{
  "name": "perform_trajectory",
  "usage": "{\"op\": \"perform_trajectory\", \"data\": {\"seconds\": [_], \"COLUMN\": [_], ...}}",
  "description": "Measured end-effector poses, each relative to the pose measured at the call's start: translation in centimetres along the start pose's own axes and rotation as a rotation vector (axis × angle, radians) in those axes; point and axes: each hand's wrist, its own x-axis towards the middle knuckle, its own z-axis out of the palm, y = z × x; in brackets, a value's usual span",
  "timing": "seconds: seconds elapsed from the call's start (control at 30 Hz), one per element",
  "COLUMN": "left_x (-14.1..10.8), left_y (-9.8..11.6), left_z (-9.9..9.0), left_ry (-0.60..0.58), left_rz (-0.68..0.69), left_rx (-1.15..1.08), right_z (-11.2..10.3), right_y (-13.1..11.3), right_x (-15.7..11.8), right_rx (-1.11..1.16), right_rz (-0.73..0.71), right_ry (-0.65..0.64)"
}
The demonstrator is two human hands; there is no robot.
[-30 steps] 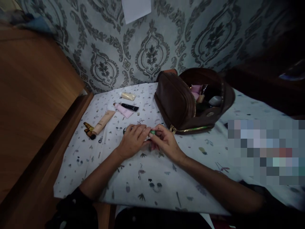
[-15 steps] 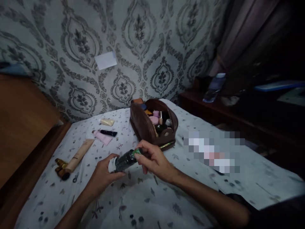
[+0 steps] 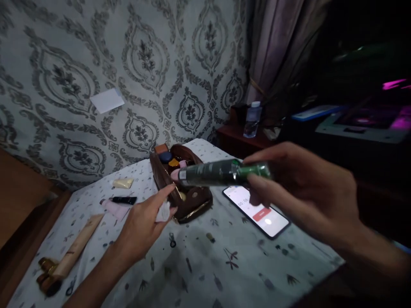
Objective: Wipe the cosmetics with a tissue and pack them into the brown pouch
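My right hand [image 3: 314, 192] grips a dark green bottle [image 3: 210, 173] by its shiny green cap end, holding it level in the air. The bottle passes in front of an unzipped brown cosmetic bag [image 3: 167, 182], which contains a dark blue round item [image 3: 166, 157], a gold-coloured item [image 3: 174, 164] and pink items. In my left hand [image 3: 138, 229] is a crumpled white tissue [image 3: 163, 212], pinched by the fingers close to the bag's front. Below the bottle, a phone [image 3: 272, 224] lies lit on the patterned sheet.
Left on the sheet [image 3: 192, 265] lie a cream tube [image 3: 122, 183], a black tube [image 3: 124, 200], a pink tube [image 3: 112, 209], a long beige tube [image 3: 78, 246] and gold-capped items [image 3: 48, 273]. A water bottle [image 3: 252, 119] stands on the dark red ledge [image 3: 229, 137] beyond.
The dark green bottle has left the tissue in my left hand. My right hand has lifted it up and rightward, closer to the camera. The view has turned to the right.
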Motion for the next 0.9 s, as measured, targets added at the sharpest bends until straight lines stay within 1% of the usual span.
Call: {"op": "perform_trajectory", "data": {"seconds": [0.03,0.07,0.13,0.17,0.23,0.3,0.43,0.6,0.8,0.9], "left_x": [0.7,1.4,2.4,2.7,2.9,2.7,2.2,2.3,2.2,2.3], "left_y": [0.0,-0.1,-0.3,-0.5,-0.9,-1.3,-1.7,-2.0,-2.2,-2.0], "left_z": [-0.1,-0.2,-0.1,0.1,0.5,1.0,1.5,1.9,2.3,2.3], "left_ry": [-0.015,-0.037,-0.079,-0.092,-0.08,-0.033,0.029,0.066,0.076,0.091], "left_rz": [0.063,0.101,0.109,0.103,0.115,0.141,0.17,0.202,0.208,0.218], "left_rx": [0.176,0.332,0.548,0.595,0.598,0.552,0.478,0.423,0.434,0.436], "right_z": [-0.3,-0.3,0.1,0.6,1.7,3.2,6.3,9.2,11.7,13.1], "right_y": [0.5,1.0,2.3,3.0,4.5,5.8,7.4,8.4,8.9,8.9], "right_x": [0.7,1.6,3.5,4.4,6.4,8.0,10.3,12.0,13.2,13.6], "right_rx": [0.003,0.018,0.071,0.1,0.142,0.143,0.088,0.029,-0.024,-0.058], "right_rz": [0.013,0.021,0.035,0.041,0.046,0.027,-0.053,-0.122,-0.108,-0.129], "right_ry": [0.045,0.06,0.023,-0.015,-0.114,-0.207,-0.319,-0.452,-0.65,-0.728]}}
